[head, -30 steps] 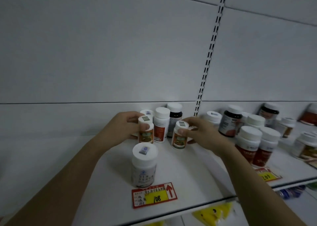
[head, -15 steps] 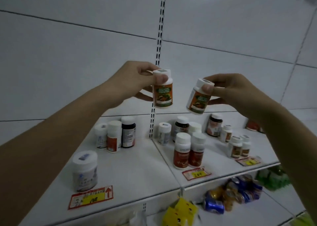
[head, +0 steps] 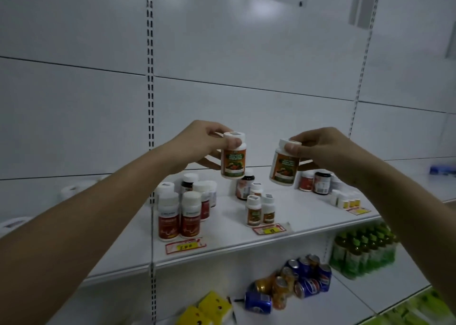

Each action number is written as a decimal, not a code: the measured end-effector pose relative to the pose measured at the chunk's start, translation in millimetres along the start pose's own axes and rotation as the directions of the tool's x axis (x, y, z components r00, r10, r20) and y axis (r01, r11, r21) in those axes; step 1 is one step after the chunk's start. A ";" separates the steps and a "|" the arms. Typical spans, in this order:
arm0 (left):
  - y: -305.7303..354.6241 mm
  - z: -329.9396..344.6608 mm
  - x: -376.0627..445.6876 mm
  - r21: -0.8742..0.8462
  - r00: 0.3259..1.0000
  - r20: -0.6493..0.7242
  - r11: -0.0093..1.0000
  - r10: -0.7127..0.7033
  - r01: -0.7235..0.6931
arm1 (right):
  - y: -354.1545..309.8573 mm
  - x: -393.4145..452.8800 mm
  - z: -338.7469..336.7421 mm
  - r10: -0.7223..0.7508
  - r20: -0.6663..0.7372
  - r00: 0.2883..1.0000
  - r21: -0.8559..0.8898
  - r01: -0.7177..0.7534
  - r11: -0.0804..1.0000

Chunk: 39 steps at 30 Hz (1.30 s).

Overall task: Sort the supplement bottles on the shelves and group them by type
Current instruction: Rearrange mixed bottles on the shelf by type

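Above the shelf [head: 222,247] I've got both hands up, one bottle each. Left hand [head: 197,144] pinches the left bottle [head: 233,160] by its white cap, thumb in front, fingers curled behind; it hangs upright. Right hand [head: 320,148] grips the right bottle [head: 283,166] the same way at the cap, tilted a bit w/ its base toward the left one. Bottles are apart, not touching, both clear of the shelf. Labels look the same: orange w/ a green band, so same type by my read.

Step in hand: carrying a matched pair to its group. Two smaller-looking bottles w/ similar orange labels, the pair [head: 260,212], stand near the front edge by a price tag [head: 269,230], below and between my hands. That looks like the target group. Red bottles [head: 179,219] stand to the left, diff type.

Next move calls for: lower both, set them upright just beside the pair, approx behind or right of it where the shelf shows bare. Need to straighten the right bottle first and avoid knocking the pair off the edge. Let go only once the bases sit flat.
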<state>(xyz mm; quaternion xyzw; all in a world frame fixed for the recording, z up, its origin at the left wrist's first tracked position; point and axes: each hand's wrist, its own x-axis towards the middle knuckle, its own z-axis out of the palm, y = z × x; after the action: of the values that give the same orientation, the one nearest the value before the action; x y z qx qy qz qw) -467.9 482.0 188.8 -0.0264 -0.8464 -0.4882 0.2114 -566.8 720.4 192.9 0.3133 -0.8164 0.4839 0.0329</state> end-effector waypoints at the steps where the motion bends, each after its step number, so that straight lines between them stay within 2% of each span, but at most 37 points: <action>1: 0.4 8.6 4.7 0.009 1.000 0.010 1.000 -0.006 0.005 | 6.4 0.3 -6.0 -0.005 0.005 1.000 0.006 0.005 1.000; 7: -14.0 45.9 42.0 0.036 1.000 0.010 0.999 -0.027 0.027 | 47.2 25.0 -21.5 -0.017 -0.006 1.000 -0.013 0.017 1.000; 12: -32.8 61.6 83.5 0.060 0.999 0.013 0.997 -0.051 0.050 | 77.6 60.7 -20.9 0.001 0.058 0.998 -0.055 0.002 0.998; 17: -71.1 88.6 125.1 -0.055 0.995 -0.044 0.995 -0.085 0.083 | 118.2 103.0 -21.9 -0.010 0.152 0.988 -0.036 0.016 0.999; 22: -104.2 116.6 150.4 -0.152 0.989 -0.079 0.982 -0.122 0.109 | 182.5 136.4 -0.4 0.052 0.210 0.976 -0.051 -0.042 0.998; 28: -116.0 114.2 163.5 -0.043 0.976 -0.134 0.985 -0.171 0.167 | 230.9 150.4 17.2 0.083 0.458 0.885 -0.043 -0.071 0.997; 36: -121.0 124.7 151.9 -0.008 0.910 -0.278 0.948 -0.307 0.318 | 259.7 162.5 27.8 -0.048 0.635 0.771 0.108 -0.027 0.994; 37: -122.4 124.2 150.3 -0.014 0.894 -0.303 0.940 -0.329 0.341 | 265.3 166.1 26.9 -0.068 0.632 0.772 0.131 -0.021 0.991; 39: -126.1 123.2 147.1 -0.033 0.864 -0.343 0.924 -0.368 0.380 | 280.2 175.2 29.5 -0.076 0.535 0.842 0.119 0.014 0.993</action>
<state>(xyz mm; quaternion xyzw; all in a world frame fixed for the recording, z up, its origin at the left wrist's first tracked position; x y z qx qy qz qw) -674.2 495.6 88.9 0.2272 -0.7941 -0.5018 0.2570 -852.1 706.3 24.2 0.4568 -0.7574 0.4199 -0.2035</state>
